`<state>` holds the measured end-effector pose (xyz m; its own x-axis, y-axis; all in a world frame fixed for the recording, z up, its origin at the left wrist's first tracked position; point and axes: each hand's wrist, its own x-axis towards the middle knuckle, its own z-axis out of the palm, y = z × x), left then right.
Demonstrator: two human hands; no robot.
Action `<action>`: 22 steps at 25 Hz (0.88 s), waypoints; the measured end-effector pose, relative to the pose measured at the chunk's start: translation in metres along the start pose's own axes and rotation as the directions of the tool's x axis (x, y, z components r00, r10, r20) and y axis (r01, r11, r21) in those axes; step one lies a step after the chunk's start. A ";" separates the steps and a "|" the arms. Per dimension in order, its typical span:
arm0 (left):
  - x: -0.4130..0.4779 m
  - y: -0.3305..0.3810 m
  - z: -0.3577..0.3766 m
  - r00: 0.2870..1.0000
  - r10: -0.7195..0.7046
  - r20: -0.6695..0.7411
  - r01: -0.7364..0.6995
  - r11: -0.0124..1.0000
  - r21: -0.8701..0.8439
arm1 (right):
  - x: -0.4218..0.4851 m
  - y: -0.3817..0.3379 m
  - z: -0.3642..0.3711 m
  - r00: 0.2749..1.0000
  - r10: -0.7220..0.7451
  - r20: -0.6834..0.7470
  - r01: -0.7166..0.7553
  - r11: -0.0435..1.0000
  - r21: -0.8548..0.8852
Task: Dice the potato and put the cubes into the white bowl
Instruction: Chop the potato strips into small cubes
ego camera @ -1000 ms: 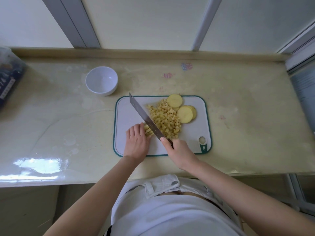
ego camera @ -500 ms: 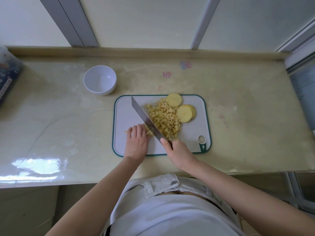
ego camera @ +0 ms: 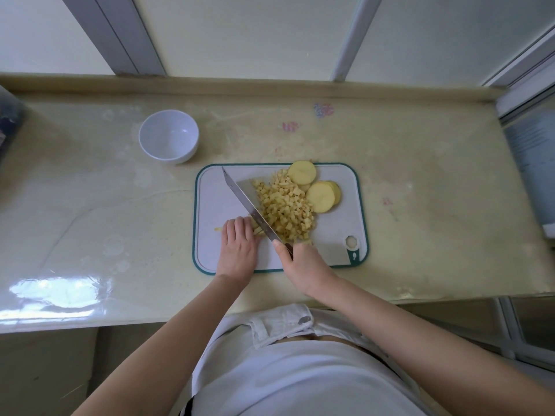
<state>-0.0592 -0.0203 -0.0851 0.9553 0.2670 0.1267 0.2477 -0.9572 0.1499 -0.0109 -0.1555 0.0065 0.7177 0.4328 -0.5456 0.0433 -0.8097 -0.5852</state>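
Observation:
A white cutting board [ego camera: 336,235] with a green rim lies on the counter. A heap of potato cubes [ego camera: 285,208] covers its middle, and round potato slices [ego camera: 321,195] lie at its far right. My left hand [ego camera: 238,250] presses down on a few potato strips [ego camera: 257,229], fingers curled over them. My right hand [ego camera: 303,264] grips the handle of a large knife [ego camera: 249,204] whose blade runs diagonally along the left side of the heap, right beside my left fingertips. The white bowl [ego camera: 168,136] stands empty at the far left of the board.
A pale glossy counter [ego camera: 90,205] runs left to right, with a raised ledge and window frames behind. A dark bag [ego camera: 9,115] sits at the far left edge. One stray potato strip [ego camera: 217,229] pokes out left of my left hand.
The knife has kept chopping in place beside my left fingertips, and my left hand has crept slightly left along the strips. The cube heap and the slices look the same.

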 end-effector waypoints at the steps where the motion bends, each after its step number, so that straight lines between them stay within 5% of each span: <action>1: -0.001 0.000 0.000 1.000 0.006 -0.004 -0.006 1.000 0.001 | 0.002 -0.001 -0.001 1.000 0.007 0.005 -0.007 1.000 0.006; 22: -0.001 -0.005 -0.004 0.995 0.085 -0.043 -0.082 0.995 0.059 | 0.007 0.003 -0.013 1.000 0.008 0.001 -0.008 0.997 0.083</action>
<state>-0.0621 -0.0158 -0.0820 0.9651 0.1894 0.1811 0.1774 -0.9808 0.0805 0.0032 -0.1596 0.0089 0.7171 0.4270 -0.5509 -0.0197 -0.7776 -0.6285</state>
